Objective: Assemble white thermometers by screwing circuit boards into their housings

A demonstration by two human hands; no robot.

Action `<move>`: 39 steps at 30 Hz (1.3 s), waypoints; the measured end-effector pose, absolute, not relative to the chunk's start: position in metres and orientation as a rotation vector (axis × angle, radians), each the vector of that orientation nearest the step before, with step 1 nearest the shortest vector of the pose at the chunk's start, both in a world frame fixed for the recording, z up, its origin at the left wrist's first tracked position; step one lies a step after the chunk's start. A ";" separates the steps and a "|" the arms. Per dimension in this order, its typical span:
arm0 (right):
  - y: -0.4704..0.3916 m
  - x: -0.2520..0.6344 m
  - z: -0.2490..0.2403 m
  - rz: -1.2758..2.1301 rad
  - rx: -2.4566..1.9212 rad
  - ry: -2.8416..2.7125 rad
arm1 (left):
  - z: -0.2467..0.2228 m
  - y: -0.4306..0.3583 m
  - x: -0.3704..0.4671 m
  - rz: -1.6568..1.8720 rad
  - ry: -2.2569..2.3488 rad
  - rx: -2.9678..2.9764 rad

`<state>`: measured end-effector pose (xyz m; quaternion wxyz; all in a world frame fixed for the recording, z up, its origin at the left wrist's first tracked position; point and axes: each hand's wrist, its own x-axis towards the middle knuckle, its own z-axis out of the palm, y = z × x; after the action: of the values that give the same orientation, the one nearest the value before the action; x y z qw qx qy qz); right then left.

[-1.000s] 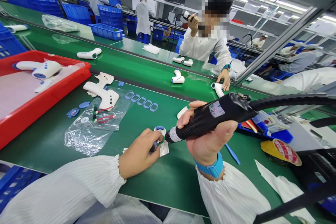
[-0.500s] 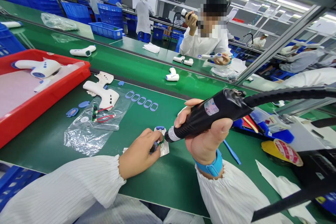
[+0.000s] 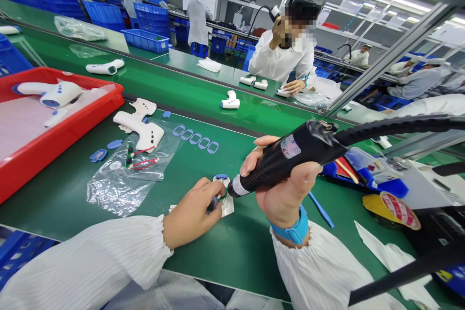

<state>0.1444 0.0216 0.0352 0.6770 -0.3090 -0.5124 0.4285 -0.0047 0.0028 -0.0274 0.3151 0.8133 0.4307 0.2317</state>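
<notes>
We have a single head-worn view, looking forward and down from the near edge of the green bench (image 3: 236, 247), close over our own hands and facing across its far edge toward the conveyor (image 3: 174, 89) beyond.

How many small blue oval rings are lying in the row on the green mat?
5. The blue rings lie side by side in one row, right of the white housing shell. Others may be hidden elsewhere.

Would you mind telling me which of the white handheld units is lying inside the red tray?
The white unit with blue buttons, the only one within the red tray; the others lie on the green belt beyond.
</notes>
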 end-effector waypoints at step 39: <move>0.033 0.136 0.020 1.179 -0.606 -1.186 | -0.028 0.003 -0.004 0.596 1.169 2.109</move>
<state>0.1356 0.0333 0.0199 0.6297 -0.2647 -0.5179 0.5149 -0.0037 0.0026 -0.0279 0.3229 0.8037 0.4453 0.2270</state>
